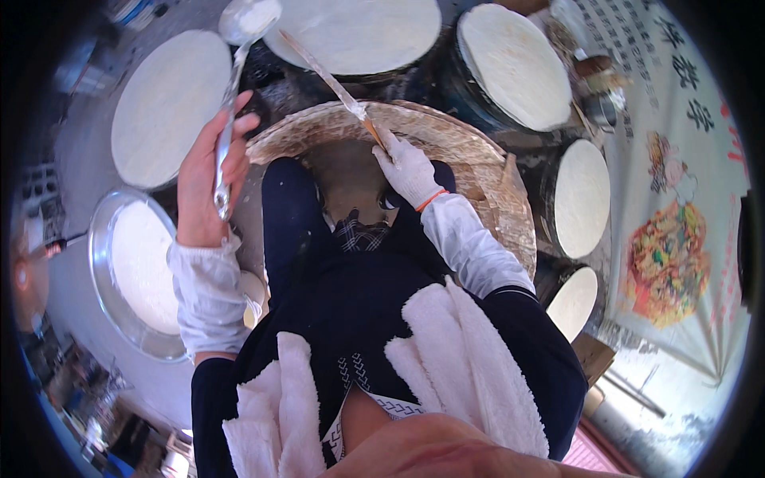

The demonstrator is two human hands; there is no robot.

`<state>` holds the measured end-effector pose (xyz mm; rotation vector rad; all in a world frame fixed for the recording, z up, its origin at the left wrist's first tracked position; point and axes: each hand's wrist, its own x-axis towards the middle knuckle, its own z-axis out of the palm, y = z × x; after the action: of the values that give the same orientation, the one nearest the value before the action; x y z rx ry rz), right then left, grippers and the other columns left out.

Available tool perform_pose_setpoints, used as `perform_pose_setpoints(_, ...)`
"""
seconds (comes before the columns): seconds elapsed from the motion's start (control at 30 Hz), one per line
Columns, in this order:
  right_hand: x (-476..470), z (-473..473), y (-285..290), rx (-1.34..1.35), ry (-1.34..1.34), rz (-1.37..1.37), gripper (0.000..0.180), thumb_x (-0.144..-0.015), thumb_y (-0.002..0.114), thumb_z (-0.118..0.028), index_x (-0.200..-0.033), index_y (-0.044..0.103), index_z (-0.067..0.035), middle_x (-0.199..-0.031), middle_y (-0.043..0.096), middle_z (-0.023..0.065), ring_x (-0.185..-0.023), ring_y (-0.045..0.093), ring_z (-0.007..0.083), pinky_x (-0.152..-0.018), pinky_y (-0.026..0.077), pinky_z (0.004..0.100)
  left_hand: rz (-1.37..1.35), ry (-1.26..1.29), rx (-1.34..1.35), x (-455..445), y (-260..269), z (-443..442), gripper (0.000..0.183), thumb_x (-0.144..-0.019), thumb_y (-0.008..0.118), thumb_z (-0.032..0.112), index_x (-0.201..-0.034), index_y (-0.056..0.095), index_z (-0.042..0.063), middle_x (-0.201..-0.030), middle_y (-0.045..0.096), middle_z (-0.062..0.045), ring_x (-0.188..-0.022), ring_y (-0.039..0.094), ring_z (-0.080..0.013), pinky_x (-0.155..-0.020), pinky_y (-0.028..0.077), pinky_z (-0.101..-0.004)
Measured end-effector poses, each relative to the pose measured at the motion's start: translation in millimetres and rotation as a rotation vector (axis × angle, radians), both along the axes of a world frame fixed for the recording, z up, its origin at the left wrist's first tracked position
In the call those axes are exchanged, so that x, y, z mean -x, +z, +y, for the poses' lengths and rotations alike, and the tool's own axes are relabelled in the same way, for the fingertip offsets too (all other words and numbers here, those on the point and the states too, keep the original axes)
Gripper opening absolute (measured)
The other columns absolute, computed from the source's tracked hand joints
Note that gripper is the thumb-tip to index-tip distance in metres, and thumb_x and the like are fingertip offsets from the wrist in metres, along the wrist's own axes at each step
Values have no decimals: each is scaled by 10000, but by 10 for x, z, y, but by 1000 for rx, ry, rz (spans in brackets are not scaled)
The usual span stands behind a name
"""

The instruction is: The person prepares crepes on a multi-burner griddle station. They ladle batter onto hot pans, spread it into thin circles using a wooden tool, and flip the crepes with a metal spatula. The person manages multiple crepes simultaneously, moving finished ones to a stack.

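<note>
My bare left hand (200, 164) grips the handle of a metal ladle (230, 95), whose batter-coated bowl is raised between two griddles. My right hand (409, 170), in a white glove with an orange band at the wrist, holds a long thin spatula (329, 77). The spatula's tip reaches the near-left edge of a large pale flatbread (358, 36) on the front griddle. Another round flatbread (173, 107) lies beyond my left hand. Beside my left forearm stands a metal basin (100, 269) of white batter (143, 257).
A rough, curved wooden rim (478, 146) surrounds my knees. Around the right side, more flatbreads (514, 66) lie on dark round griddles, including a smaller one (583, 197) and another (572, 302). A banner (669, 173) with writing and a food picture hangs at far right.
</note>
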<state>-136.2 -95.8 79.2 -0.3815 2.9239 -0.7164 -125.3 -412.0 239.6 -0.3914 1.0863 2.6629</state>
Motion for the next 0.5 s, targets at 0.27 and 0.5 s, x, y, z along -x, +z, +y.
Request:
perform_pose_setpoints(0.27, 1255, 1088, 493, -200, -598, 337, 312, -930, 625, -275, -1187, 593, -102, -1099, 642, 209, -876, 686, 420, -772, 568, 508, -63, 0, 70, -74, -15, 274, 417, -1077, 392, 187, -1420, 427, -48, -937, 680, -122, -407, 412, -64, -379, 339, -195)
perform_pose_setpoints(0.5, 1770, 1575, 420, -363, -610, 201, 318, -917, 606, -376, -1016, 716, -94, -1033, 706, 181, -973, 699, 379, -846, 557, 491, -104, -56, 113, -62, 19, 524, 428, -1079, 402, 201, -1435, 415, -36, -929, 644, -90, -417, 400, -44, -373, 313, -190)
